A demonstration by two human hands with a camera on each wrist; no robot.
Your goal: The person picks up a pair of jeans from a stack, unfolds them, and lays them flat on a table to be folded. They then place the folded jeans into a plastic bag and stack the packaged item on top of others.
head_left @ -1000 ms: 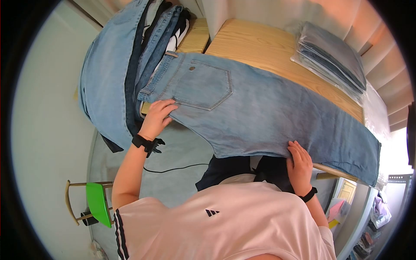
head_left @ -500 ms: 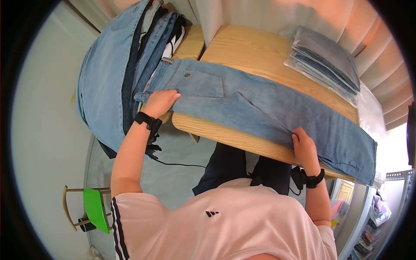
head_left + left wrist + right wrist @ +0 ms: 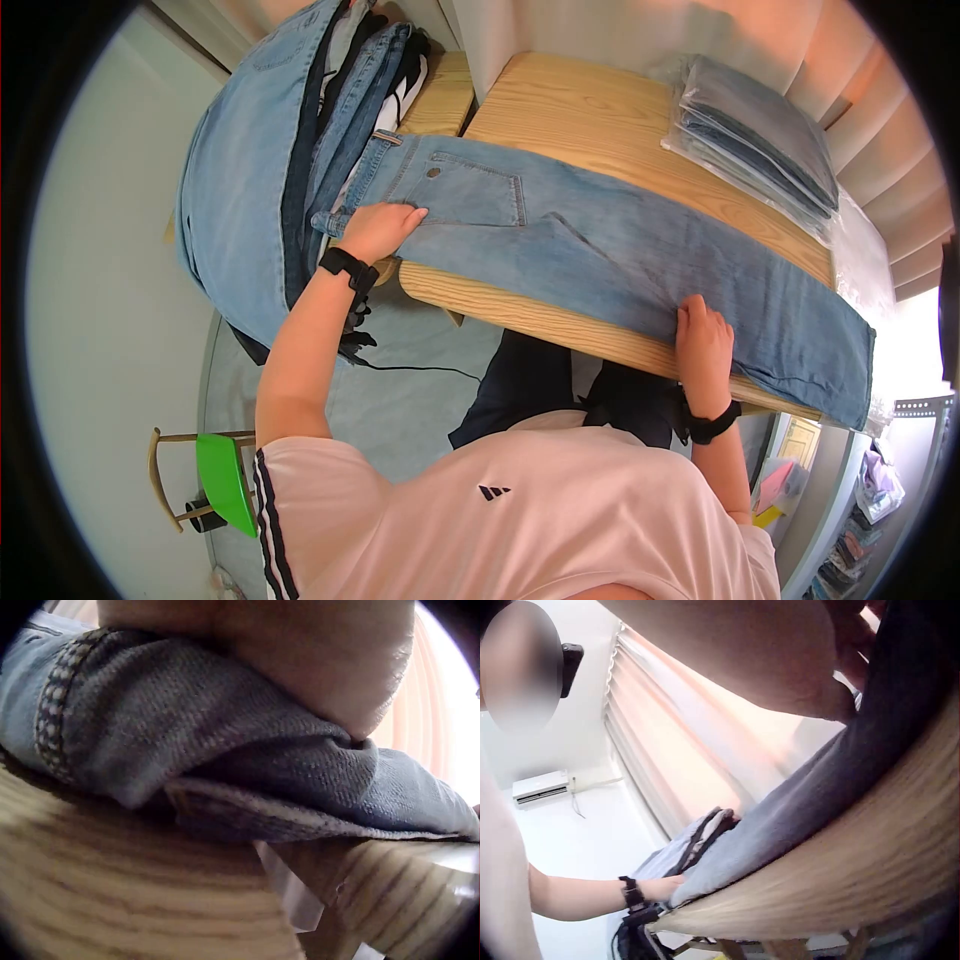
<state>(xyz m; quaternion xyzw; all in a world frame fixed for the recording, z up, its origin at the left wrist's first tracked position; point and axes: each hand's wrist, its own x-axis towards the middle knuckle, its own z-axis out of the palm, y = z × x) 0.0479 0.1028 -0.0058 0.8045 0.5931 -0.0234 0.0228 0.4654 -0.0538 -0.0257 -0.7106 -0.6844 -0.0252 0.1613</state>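
Observation:
A pair of blue jeans [image 3: 640, 235] lies lengthwise across the wooden table [image 3: 560, 105], its back pocket [image 3: 470, 188] facing up. A folded-over flap leaves a slanting crease mid-leg. My left hand [image 3: 380, 230] grips the denim beside the pocket, near the waistband; its fingertips are hidden. In the left wrist view the palm [image 3: 300, 660] bears down on bunched denim [image 3: 202, 712] at the table edge. Farther down the leg, my right hand [image 3: 706, 345] rests on the cloth near the front edge, fingers slightly bent. The right wrist view shows its fingers [image 3: 851, 656] against the denim.
At the left hangs a thick pile of jeans [image 3: 250, 150]. Clear-bagged folded garments [image 3: 760, 130] are stacked at the back right, before a curtain [image 3: 870, 100]. A green chair [image 3: 226, 483] stands on the floor, and a cable [image 3: 430, 369] runs below the table.
The jeans' lower bulge has been folded up onto the leg, baring the table's front edge. Over the last half second, the right hand has loosened its pinch and the crease has flattened.

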